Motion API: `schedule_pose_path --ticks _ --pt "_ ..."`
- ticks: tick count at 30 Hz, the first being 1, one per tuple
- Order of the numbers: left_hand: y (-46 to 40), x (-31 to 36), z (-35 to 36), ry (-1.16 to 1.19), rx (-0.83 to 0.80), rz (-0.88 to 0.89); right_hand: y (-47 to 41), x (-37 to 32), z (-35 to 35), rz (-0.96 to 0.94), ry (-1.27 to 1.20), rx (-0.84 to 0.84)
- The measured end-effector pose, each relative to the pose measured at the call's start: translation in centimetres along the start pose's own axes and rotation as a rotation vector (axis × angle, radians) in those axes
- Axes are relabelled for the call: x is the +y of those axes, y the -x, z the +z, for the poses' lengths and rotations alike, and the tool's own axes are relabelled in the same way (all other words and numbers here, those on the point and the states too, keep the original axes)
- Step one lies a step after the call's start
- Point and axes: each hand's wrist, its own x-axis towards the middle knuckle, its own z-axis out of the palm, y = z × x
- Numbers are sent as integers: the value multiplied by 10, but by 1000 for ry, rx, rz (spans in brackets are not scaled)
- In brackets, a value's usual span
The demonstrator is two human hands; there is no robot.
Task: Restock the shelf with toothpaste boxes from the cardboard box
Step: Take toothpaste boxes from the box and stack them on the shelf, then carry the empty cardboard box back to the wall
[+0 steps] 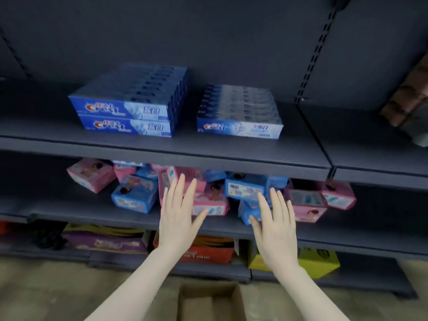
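Dark shelf, upper tier, as landmark | on it: double stack of toothpaste boxes left, single layer right | below its edge: left hand and right hand flat, fingers spread, empty | step, judged: between loads | next: reach down into cardboard box on floor beneath hands; contents unclear.

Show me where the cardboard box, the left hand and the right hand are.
cardboard box (209,291): head view, back inner wall.
left hand (177,222): head view, back of hand.
right hand (276,232): head view, back of hand.
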Motion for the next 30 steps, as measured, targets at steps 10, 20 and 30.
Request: schedule_pose_path --ticks 10,20,30 --pt "106 -46 88 49 -293 -261 118 17 93 194 -21 -341" --pt "195 -95 182 93 -500 -542 210 55 180 466 -89 -660" --pt "256 -133 284 111 -670 -673 265 82 270 628 -103 -843"
